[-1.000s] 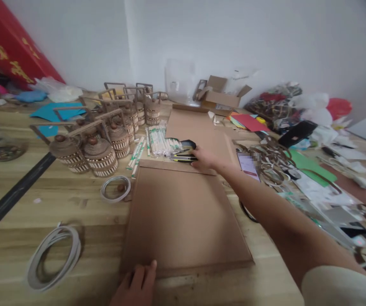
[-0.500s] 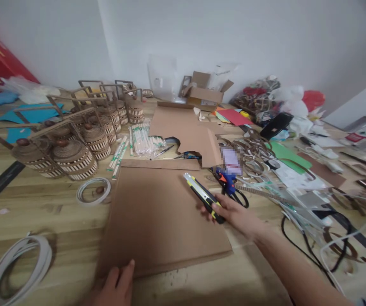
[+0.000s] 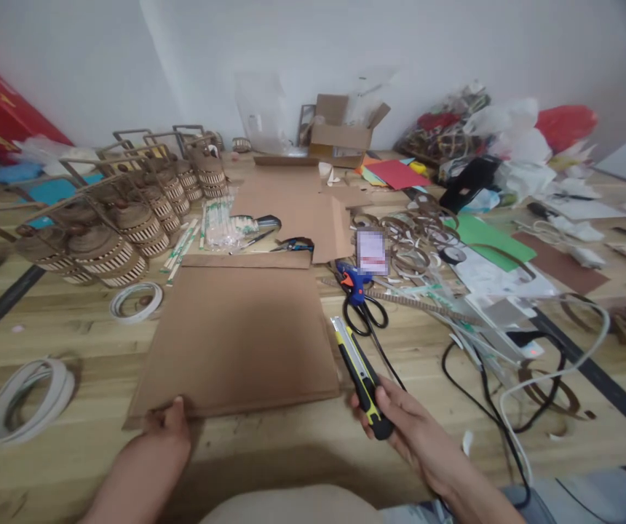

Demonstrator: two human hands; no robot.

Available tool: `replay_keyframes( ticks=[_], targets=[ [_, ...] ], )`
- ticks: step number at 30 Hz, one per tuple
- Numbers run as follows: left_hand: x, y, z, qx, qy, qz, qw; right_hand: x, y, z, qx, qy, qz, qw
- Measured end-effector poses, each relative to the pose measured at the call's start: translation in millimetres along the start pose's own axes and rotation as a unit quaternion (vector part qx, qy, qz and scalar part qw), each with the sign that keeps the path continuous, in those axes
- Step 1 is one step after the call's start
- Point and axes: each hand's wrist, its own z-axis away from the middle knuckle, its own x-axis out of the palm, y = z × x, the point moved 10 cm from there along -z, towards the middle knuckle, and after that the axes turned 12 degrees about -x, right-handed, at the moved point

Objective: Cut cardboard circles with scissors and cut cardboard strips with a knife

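So, right hand [image 3: 407, 421] is gripping a utility knife [image 3: 357, 366] right of the cardboard [image 3: 242, 336]; left hand [image 3: 167, 429] touches its near edge, grip unclear.

Gap between cardboard [image 3: 242, 342] and large coil [image 3: 63, 389], baskets [image 3: 108, 256] blocking behind, glue gun [image 3: 354, 282] obstructing right

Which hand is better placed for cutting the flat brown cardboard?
Probably the right hand: it holds the yellow-and-black utility knife beside the cardboard, while the left hand touches its near edge.
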Motion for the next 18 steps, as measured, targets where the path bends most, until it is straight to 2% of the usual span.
replay_keyframes(
  ticks=[4, 8, 11, 15, 18],
  targets=[
    [-11.8, 2.1, -2.3, -0.006, 0.014, -0.064, 0.998, 12.2, 4.3, 7.7, -0.016, -0.003, -0.031, 0.999],
    [-11.8, 2.3, -2.3, -0.008, -0.020, -0.055, 0.998, 20.9, 5.3, 5.9, -0.052, 0.014, -0.021, 0.998],
    [-10.6, 1.2, -1.4, -0.009, -0.002, -0.075, 0.997, 26.1, 7.6, 3.6, -0.060, 0.019, 0.009, 0.998],
    [-1.4, 0.6, -0.2, -0.010, 0.025, -0.099, 0.995, 23.4, 16.8, 2.1, -0.035, 0.040, 0.039, 0.998],
    [15.6, -4.3, -0.5, -0.021, -0.006, -0.095, 0.995, 9.2, 20.7, 2.9, -0.012, 0.070, 0.075, 0.995]
  ],
)
